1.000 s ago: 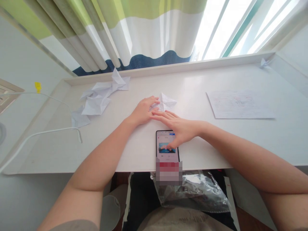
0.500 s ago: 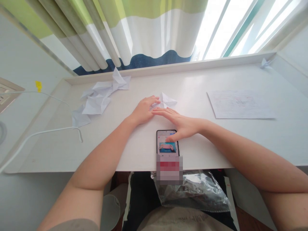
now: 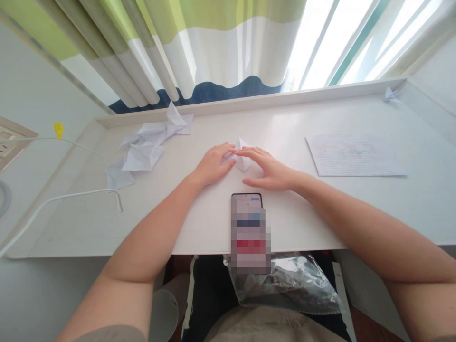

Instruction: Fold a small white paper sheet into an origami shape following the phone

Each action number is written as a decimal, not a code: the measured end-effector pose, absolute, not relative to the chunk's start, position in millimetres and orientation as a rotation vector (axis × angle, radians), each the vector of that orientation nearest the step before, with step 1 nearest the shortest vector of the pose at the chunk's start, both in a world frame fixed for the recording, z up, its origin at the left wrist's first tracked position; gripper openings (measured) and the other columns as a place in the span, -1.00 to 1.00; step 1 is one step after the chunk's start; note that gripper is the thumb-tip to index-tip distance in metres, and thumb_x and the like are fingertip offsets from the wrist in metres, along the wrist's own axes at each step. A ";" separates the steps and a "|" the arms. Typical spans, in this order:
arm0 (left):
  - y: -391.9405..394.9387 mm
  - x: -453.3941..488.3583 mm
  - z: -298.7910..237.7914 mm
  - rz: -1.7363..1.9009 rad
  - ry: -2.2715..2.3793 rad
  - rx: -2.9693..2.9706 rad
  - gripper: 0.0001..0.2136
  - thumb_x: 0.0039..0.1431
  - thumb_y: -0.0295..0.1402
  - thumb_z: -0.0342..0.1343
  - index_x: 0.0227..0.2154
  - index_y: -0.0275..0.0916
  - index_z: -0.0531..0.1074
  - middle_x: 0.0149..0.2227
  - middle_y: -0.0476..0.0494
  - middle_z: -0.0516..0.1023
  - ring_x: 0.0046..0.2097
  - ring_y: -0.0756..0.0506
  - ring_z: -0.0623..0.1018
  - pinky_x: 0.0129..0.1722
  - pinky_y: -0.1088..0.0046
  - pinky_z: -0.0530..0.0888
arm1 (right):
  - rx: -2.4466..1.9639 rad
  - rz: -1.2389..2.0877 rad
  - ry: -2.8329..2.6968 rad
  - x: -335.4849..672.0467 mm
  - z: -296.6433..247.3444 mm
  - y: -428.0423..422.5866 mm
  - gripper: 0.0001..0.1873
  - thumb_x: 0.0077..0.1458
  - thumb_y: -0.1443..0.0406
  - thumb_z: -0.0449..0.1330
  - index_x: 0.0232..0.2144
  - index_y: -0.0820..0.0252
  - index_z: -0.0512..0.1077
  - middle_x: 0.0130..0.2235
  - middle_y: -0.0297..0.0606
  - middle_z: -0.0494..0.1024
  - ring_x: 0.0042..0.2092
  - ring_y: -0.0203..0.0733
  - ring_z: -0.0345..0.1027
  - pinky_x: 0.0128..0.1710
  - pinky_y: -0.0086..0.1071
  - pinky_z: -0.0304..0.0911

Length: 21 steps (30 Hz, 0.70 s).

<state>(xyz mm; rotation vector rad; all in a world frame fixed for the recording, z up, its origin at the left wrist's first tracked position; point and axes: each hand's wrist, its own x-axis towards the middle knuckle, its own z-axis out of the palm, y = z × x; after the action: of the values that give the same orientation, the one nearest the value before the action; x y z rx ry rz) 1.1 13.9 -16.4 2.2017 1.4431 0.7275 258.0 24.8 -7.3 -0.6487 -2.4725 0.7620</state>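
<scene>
Left hand (image 3: 215,164): open, palm down, fingers together, tips on the left side of the folded white paper piece (image 3: 243,161). Right hand (image 3: 269,172): open as well, fingers slightly spread and arched, tips over the paper's right side, thumb lower down and off the paper. Neither hand shows a pinch. Both look to be resting or pressing on it, though how firmly can't be told from this view.

The paper lies between the hands, with the fingertips of both almost meeting at its upper part. Long axis runs roughly away from the body, slightly tilted: one point toward the window, the other toward the phone. Neither hand is clearly nearer, but the right reaches further over it.

Surface is a white desk (image 3: 313,213). Smartphone (image 3: 246,198) lies just in front of the paper at the desk's front edge, screen mostly pixelated out. Left: loose folded white sheets (image 3: 142,157). Right: lined sheet (image 3: 356,154) with faint writing. Small paper fold (image 3: 391,94) sits at the far right of the back ledge (image 3: 249,105). White cable (image 3: 71,195) crosses the left end. Beyond: striped curtain (image 3: 213,47), bright window (image 3: 356,38).
</scene>
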 end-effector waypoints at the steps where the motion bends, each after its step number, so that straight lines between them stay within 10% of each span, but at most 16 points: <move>1: 13.5 1.4 -16.3 0.730 1.442 2.203 -0.60 0.35 -0.25 0.13 0.16 -0.28 0.58 0.35 -0.36 0.57 0.48 -0.34 0.43 0.51 -0.07 0.31 | -0.768 0.659 -2.431 259.5 -9.6 29.9 -0.32 0.28 0.13 0.27 0.39 0.15 0.37 0.41 0.05 0.46 0.49 0.27 0.24 0.50 0.29 0.08; 21: 12.8 6.0 -17.6 0.886 1.485 2.078 -0.78 0.30 -0.25 0.28 -0.04 -0.09 0.66 0.13 -0.16 0.74 0.38 -0.30 0.55 0.43 0.03 0.43 | -1.024 0.548 -2.267 255.1 -19.7 53.4 -0.82 0.29 0.34 0.20 -0.24 0.10 0.63 -0.13 -0.12 0.70 -0.05 0.08 0.50 0.06 -0.02 0.37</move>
<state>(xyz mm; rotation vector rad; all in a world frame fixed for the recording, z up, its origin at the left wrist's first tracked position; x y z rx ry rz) 6.0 12.8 -17.6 2.0777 1.4854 0.8859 255.1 53.4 -19.7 -1.0237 -2.2674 0.5481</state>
